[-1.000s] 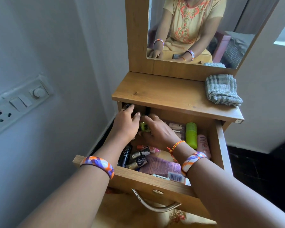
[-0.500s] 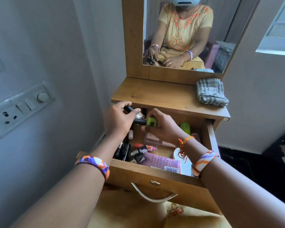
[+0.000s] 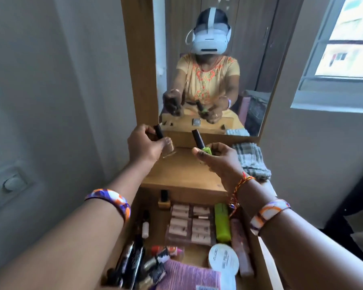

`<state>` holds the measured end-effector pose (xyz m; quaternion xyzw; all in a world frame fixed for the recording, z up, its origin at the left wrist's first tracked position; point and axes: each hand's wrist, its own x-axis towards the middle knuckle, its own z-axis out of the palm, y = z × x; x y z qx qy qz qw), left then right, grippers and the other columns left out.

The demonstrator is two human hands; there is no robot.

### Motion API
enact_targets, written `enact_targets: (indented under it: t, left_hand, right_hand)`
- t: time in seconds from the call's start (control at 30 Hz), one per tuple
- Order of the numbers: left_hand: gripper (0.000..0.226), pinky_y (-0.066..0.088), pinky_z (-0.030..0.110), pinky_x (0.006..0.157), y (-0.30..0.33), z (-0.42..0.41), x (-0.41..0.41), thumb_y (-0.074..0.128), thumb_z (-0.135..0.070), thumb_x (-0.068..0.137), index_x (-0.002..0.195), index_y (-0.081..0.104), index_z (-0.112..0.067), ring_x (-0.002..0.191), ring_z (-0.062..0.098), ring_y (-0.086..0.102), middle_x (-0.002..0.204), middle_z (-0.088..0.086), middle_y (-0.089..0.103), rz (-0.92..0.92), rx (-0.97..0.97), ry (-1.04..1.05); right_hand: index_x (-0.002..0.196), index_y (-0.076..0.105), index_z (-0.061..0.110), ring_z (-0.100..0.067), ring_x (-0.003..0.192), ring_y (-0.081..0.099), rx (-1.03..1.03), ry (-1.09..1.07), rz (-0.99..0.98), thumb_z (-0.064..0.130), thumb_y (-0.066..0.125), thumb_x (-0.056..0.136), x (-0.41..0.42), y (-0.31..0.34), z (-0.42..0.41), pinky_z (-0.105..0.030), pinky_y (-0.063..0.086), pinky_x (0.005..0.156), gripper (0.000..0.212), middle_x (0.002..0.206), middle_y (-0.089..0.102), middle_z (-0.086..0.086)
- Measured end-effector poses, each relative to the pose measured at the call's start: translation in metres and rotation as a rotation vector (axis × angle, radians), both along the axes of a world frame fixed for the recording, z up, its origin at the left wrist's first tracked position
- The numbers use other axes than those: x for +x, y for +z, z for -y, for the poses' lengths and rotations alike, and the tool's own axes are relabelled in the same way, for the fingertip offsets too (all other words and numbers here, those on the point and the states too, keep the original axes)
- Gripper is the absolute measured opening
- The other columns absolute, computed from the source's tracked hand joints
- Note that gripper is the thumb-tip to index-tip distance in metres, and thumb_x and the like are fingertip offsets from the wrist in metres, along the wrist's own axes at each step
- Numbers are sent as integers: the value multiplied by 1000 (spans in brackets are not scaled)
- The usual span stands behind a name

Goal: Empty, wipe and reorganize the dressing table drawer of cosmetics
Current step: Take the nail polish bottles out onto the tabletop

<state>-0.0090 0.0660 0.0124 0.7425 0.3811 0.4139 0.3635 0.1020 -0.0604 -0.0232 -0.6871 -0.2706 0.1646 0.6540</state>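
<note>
Seated before a wooden dressing table (image 3: 182, 172), a person holds two nail polish bottles up over its top, one in each of the hands. The left hand (image 3: 144, 144) grips a clear, pale bottle (image 3: 168, 148) with a black cap, its fingers curled round the glass; motion blur softens the bottle's outline. The right hand (image 3: 219, 159) pinches a lime-green bottle (image 3: 206, 150), whose black cap tilts up and to the left. The two bottles are near each other but apart, both raised above the table.

Below the wrists, the open drawer (image 3: 266, 262) holds its cosmetics: a gold-based bottle (image 3: 164, 199) at the back, a clear pack of pinkish strips (image 3: 190, 223) in the middle, a lime-green tube (image 3: 222, 222) just to its right and a pink tube (image 3: 240, 245) against the right wall. Nearer the front lie a round white jar lid (image 3: 223, 256), a purple packet (image 3: 189, 276) and a cluster of dark tubes and pencils (image 3: 132, 260) on the left side.

A folded checked cloth (image 3: 250, 160) rests at the right end of the table, touching the mirror (image 3: 214, 65) frame. Patterned bangles circle both wrists.
</note>
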Motion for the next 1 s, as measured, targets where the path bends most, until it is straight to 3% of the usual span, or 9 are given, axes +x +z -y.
enact_targets:
  t: [0.17,0.3,0.43,0.53,0.63,0.73,0.8,0.9,1.0]
  left_hand:
    - [42,43,23,75,-6,-25,32,78,-8,71,109,61,-5,101,22,62,112,12,67,-80,-79,-85]
    - [32,35,14,52,-18,-39,49,75,-7,75,106,66,-4,83,12,56,104,10,70,-124,-22,-137]
    - [28,38,19,72,-29,-50,65,73,-10,78,105,66,-6,87,10,54,105,8,69,-93,-1,-147]
    - [25,34,13,72,-36,-56,72,68,-11,82,107,66,-7,89,5,50,108,6,68,-57,11,-117]
    - [27,31,6,69,-43,-60,76,66,-11,84,111,66,-7,91,5,49,112,6,67,-12,2,-90]
    - [27,35,14,73,-49,-60,75,66,-11,84,111,65,-8,95,9,56,103,2,67,-10,-3,-94]
    - [30,36,16,75,-54,-59,72,68,-11,82,112,64,-9,102,18,61,100,1,65,-20,3,-104]
    - [39,37,15,77,-61,-62,68,71,-9,79,117,61,-8,107,20,61,114,8,67,-87,7,-113]
    - [39,36,12,75,-67,-67,68,69,-8,81,118,60,-8,108,21,61,115,9,67,-138,27,-116]
  right_hand:
    - [74,57,19,-20,69,61,-69,-50,-74,28,87,57,32,-5,-36,-36,52,65,35,80,68,-7]
    - [89,64,14,-21,83,68,-160,-62,-96,27,86,60,46,-20,-69,-40,59,77,38,93,70,-8]
    - [87,64,18,-18,81,68,-206,-60,-61,17,80,70,54,-29,-94,-41,58,81,23,93,69,-6]
    - [87,63,21,-22,93,67,-245,-60,62,10,74,75,57,-28,-103,-41,57,83,20,100,68,-7]
    - [95,66,21,-19,92,64,-282,-75,184,13,74,75,59,-28,-106,-36,55,82,23,96,67,-1]
    - [99,68,19,-11,83,58,-283,-82,262,15,74,76,58,-30,-105,-23,45,71,24,87,63,5]
    - [100,68,17,-9,81,56,-270,-92,274,15,74,76,58,-30,-103,-20,42,70,25,86,62,5]
    - [105,68,15,-9,86,58,-285,-94,257,16,74,76,57,-32,-101,-25,49,79,29,96,68,0]
    - [109,67,16,-14,96,62,-315,-77,266,16,72,78,55,-32,-101,-31,51,90,32,106,69,-2]
